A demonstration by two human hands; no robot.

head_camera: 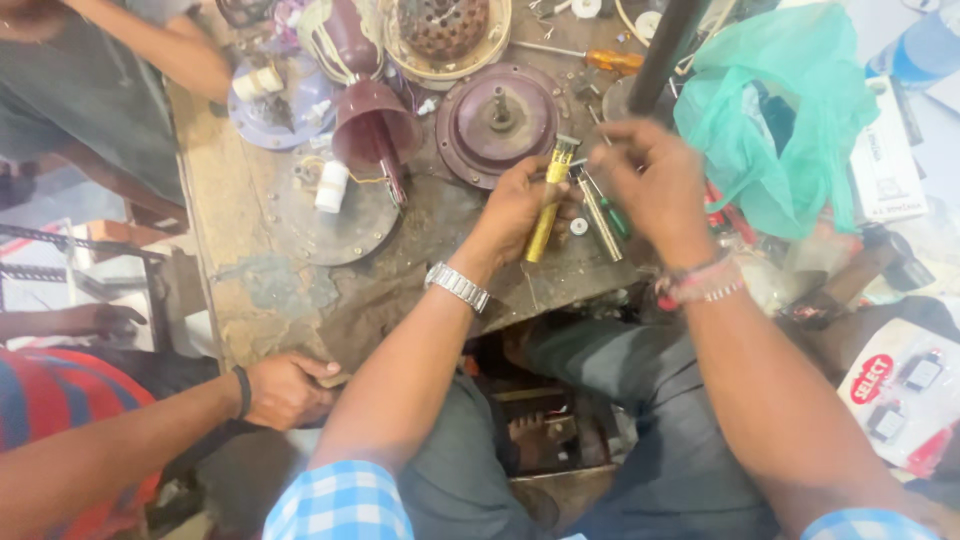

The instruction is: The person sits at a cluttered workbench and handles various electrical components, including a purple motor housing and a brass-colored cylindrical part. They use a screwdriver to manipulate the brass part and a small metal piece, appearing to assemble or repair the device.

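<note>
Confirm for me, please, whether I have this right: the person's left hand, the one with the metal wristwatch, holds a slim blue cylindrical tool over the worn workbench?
Not quite: the slim cylindrical tool is gold-coloured, not blue, as the head view shows. The rest stands: the left hand, above the metal wristwatch, holds it over the worn workbench.

We worked at a worn, stained wooden bench (260,290) whose top was scratched and grimy. A dark pole (660,45) rose from its far side. Below its near edge lay a shadowed gap (540,420) with a wooden frame. At the left, pale floor (50,205) showed in even daylight.
</note>
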